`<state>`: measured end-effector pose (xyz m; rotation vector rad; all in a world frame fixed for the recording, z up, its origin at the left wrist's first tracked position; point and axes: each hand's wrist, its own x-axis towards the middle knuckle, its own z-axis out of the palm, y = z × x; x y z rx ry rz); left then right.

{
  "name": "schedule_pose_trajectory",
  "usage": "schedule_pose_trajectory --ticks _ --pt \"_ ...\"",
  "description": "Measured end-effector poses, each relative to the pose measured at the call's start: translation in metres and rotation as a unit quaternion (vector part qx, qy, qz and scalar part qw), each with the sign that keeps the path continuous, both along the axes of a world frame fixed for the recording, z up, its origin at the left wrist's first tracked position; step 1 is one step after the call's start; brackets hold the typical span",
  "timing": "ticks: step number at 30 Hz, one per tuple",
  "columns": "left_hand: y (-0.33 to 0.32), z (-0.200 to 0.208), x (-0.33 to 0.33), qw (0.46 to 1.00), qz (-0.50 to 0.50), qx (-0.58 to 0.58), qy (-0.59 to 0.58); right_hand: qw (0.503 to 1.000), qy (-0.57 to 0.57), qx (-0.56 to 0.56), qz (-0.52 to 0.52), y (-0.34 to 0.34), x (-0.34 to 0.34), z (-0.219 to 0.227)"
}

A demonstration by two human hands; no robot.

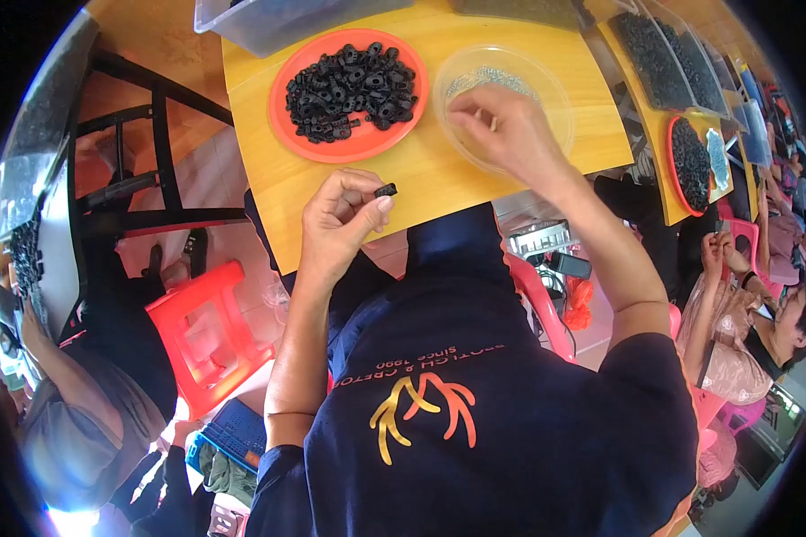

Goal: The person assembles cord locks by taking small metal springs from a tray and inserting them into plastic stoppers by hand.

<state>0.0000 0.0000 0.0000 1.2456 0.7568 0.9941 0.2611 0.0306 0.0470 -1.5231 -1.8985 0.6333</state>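
Observation:
Between the thumb and forefinger of my left hand (342, 213) is a small black plastic part (385, 190), held above the table's near edge. My right hand (508, 132) hovers over a round clear plastic bowl (560, 98), its fingers curled together; whatever is in the fingertips is too small or hidden to tell. Small silvery metal pieces (488, 79) lie in that bowl, too tiny to name surely. Left of it, an orange-red plate (282, 130) carries a heap of similar black plastic parts (349, 92).
Grey translucent bins (282, 27) stand along the far side of the yellow table (425, 183). A red plastic stool (210, 336) is at the left, near a black metal frame (157, 143). Other people sit at both sides; another orange plate (690, 166) lies on the right-hand table.

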Motion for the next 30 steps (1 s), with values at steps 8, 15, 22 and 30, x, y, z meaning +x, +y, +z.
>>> schedule_pose_trajectory --ticks 8,15,22,30 --pt "0.004 0.008 0.007 0.994 0.047 -0.092 -0.037 0.959 -0.261 0.109 -0.015 0.011 0.027 -0.034" --pt "0.008 -0.001 0.001 0.984 0.038 -0.11 -0.132 0.978 -0.194 0.075 -0.012 0.012 0.024 -0.02" --pt "0.005 0.001 0.001 0.992 0.054 -0.071 -0.086 0.944 0.247 -0.192 0.103 -0.011 -0.031 0.021" --pt "0.001 0.007 0.0 0.997 0.063 -0.034 -0.026 0.939 0.181 -0.234 0.176 -0.007 -0.052 0.025"
